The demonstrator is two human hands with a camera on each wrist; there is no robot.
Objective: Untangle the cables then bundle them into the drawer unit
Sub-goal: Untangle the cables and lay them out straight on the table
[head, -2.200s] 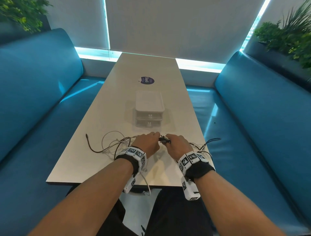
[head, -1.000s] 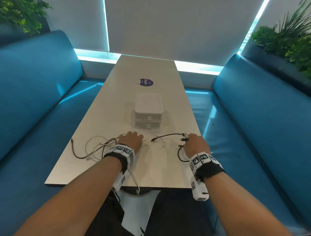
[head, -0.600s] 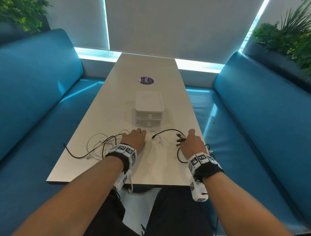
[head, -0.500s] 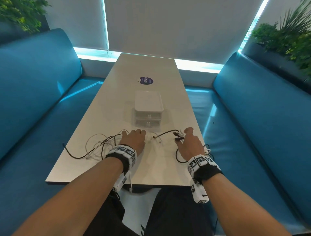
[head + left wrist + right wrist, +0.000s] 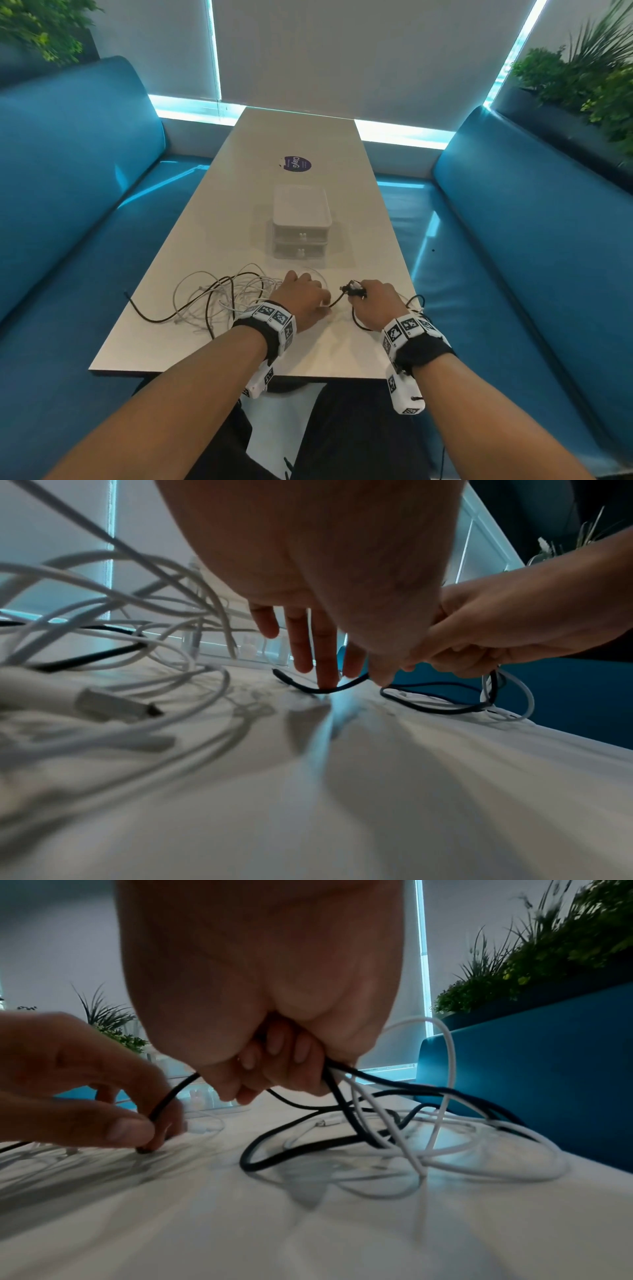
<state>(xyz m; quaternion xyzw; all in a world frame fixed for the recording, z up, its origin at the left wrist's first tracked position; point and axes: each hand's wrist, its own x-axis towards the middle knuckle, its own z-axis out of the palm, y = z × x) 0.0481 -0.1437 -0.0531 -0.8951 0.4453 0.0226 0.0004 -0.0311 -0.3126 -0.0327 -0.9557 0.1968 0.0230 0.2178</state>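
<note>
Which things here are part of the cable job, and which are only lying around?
Part of the job: black cable, white cables, drawer unit, left hand, right hand.
Lying around: purple sticker, plants, blue benches.

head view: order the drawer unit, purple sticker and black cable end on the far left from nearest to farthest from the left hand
From the left hand:
1. drawer unit, just ahead of it.
2. black cable end, out to the left.
3. purple sticker, beyond the drawer unit.
</note>
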